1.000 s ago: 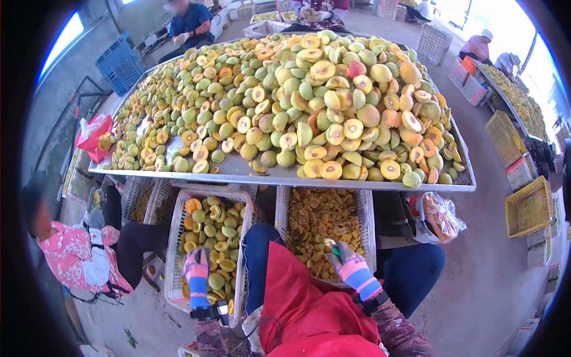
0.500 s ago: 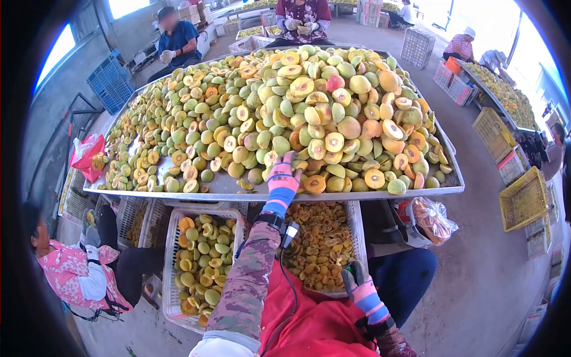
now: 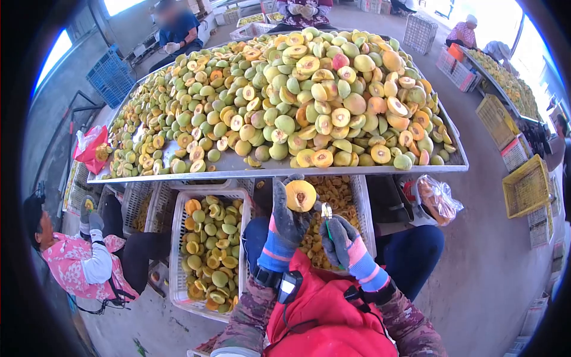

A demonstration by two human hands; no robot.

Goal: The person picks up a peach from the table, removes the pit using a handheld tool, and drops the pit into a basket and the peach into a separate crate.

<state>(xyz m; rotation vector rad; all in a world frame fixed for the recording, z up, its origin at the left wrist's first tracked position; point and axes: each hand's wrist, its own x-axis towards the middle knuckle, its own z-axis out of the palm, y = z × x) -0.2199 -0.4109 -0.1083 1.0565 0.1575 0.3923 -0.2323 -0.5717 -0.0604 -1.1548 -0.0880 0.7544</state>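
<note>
My left hand (image 3: pixel 284 226), in a grey glove with a striped cuff, holds a halved peach (image 3: pixel 300 196) with its cut face and pit toward me, above my lap. My right hand (image 3: pixel 341 239), gloved the same way, grips a small pitting tool (image 3: pixel 326 213) whose metal tip sits just right of the fruit. Both hands hover over a white crate (image 3: pixel 363 209) of pits and scraps. A metal table (image 3: pixel 238 169) ahead carries a big heap of whole and halved peaches (image 3: pixel 309 89).
A second white crate (image 3: pixel 177 250) of halved peaches stands at my left knee. A person in pink sits at far left (image 3: pixel 74 262). Other workers sit at the table's far end. Yellow crates (image 3: pixel 526 190) and a plastic bag (image 3: pixel 437 199) are at right.
My left hand reached to the table's front edge, took a halved peach, and pulled it back over the crate. My right hand rose with the tool to meet it.
</note>
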